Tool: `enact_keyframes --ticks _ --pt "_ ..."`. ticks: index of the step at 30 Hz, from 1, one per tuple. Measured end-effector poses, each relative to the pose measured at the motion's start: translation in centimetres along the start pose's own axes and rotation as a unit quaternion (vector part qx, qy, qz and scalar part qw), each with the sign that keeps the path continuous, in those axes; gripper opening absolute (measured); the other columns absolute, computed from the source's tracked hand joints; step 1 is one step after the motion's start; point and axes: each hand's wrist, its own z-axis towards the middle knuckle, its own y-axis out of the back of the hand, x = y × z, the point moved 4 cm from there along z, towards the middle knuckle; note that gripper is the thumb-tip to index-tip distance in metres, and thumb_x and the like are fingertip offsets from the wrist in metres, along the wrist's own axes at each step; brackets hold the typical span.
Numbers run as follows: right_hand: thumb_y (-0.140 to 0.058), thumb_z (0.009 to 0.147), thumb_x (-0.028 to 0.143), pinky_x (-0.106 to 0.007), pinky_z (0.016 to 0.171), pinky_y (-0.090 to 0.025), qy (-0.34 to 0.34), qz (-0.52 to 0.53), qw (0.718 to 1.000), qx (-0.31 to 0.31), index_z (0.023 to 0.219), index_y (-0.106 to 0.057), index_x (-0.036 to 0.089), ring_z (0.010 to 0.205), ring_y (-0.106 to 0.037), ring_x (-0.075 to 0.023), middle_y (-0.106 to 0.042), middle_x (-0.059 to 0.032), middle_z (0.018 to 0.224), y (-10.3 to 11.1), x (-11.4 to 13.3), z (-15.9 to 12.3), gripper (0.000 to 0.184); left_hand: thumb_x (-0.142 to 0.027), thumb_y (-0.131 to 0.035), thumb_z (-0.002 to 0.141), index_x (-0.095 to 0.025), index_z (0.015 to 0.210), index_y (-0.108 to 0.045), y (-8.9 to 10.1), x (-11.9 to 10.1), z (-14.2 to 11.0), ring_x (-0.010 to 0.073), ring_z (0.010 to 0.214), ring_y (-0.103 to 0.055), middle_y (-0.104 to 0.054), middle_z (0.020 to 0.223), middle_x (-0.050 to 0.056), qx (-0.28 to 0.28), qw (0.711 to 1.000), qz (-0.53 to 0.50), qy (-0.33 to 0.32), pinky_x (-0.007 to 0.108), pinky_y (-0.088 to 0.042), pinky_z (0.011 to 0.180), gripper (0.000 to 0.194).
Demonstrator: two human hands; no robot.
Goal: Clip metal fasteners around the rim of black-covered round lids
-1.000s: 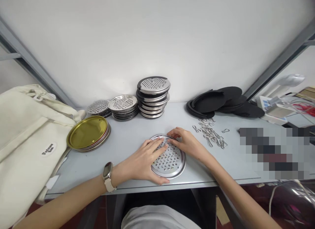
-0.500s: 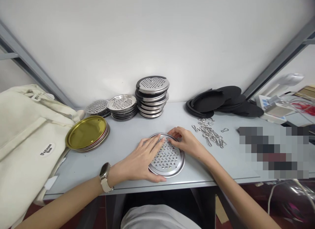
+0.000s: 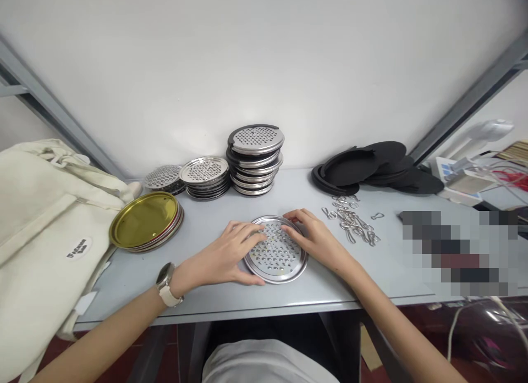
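Perforated disc [image 3: 277, 254] – rim perhaps hand-hidden

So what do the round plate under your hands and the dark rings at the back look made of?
Plate: probably stainless steel, shiny, with punched holes and bright reflections. Dark rings: matte black, no glare, likely rubber or foam; cannot tell which.

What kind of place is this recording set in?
Probably a small assembly or packing workbench: stacks of perforated metal discs, a pile of black rubber rings and loose wire clips lie on a grey table against a plain wall.
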Motion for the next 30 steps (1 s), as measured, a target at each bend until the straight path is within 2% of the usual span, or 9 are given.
enact_keyframes --ticks 3,6,10,15,21,30 --pt "-0.057 0.088 0.038 -0.039 0.092 -0.046 0.017 -0.019 0.999 0.024 0.113 -0.054 0.022 0.106 -0.055 -0.0231 -0.057 -0.0077 0.108 -0.23 0.45 -0.35 0.03 -0.052 -0.06 0.081 -0.02 0.115 -0.058 0.12 -0.22 -0.05 0.0279 0.114 -0.047 -0.055 0.121 0.013 -0.006 0.999 0.011 -0.029 0.042 -0.032 0.099 0.047" --pt "-0.058 0.087 0.038 -0.04 0.093 -0.046 0.032 -0.023 0.999 0.034 0.115 -0.055 0.023 0.106 -0.055 -0.0233 -0.055 -0.0081 0.11 -0.38 0.66 -0.43 0.031 -0.049 -0.055 0.086 -0.019 0.111 -0.059 -0.03 -0.28 -0.06 0.0233 0.102 -0.053 -0.061 0.106 0.01 0.005 0.999 0.002 -0.052 0.039 -0.033 0.095 0.039" --pt "-0.049 0.093 0.031 -0.04 0.095 -0.045 0.031 -0.019 0.999 0.031 0.106 -0.06 0.022 0.101 -0.056 -0.0216 -0.054 -0.0085 0.106 -0.39 0.7 -0.3 0.02 -0.052 -0.052 0.087 -0.019 0.112 -0.057 -0.18 -0.08 0.0 0.0211 0.095 -0.056 -0.063 0.098 0.008 0.018 0.999 -0.015 -0.046 0.037 -0.032 0.093 0.042" --pt "-0.044 0.094 0.024 -0.039 0.095 -0.045 0.036 -0.02 0.999 0.027 0.102 -0.063 0.021 0.1 -0.056 -0.021 -0.055 -0.0089 0.104 -0.42 0.61 -0.15 0.021 -0.054 -0.057 0.082 -0.016 0.11 -0.055 -0.08 0.04 0.07 0.0207 0.096 -0.056 -0.062 0.098 0.007 0.011 0.999 -0.029 -0.037 0.036 -0.031 0.095 0.047" --pt "-0.042 0.094 0.022 -0.038 0.093 -0.045 0.033 -0.025 0.999 0.023 0.098 -0.063 0.02 0.098 -0.056 -0.0206 -0.055 -0.0087 0.101 -0.38 0.44 -0.16 0.021 -0.053 -0.059 0.08 -0.017 0.111 -0.055 -0.02 0.05 0.12 0.0203 0.099 -0.056 -0.062 0.102 0.007 0.007 0.998 -0.049 -0.034 0.035 -0.031 0.096 0.048" --pt "-0.037 0.092 0.015 -0.037 0.087 -0.045 0.024 -0.033 0.999 0.0 0.105 -0.053 0.022 0.096 -0.056 -0.0216 -0.057 -0.0074 0.099 -0.21 0.29 -0.17 0.022 -0.051 -0.06 0.081 -0.017 0.118 -0.054 -0.23 0.25 0.01 0.0215 0.102 -0.056 -0.063 0.106 0.009 -0.004 0.997 -0.059 -0.048 0.035 -0.032 0.095 0.05"
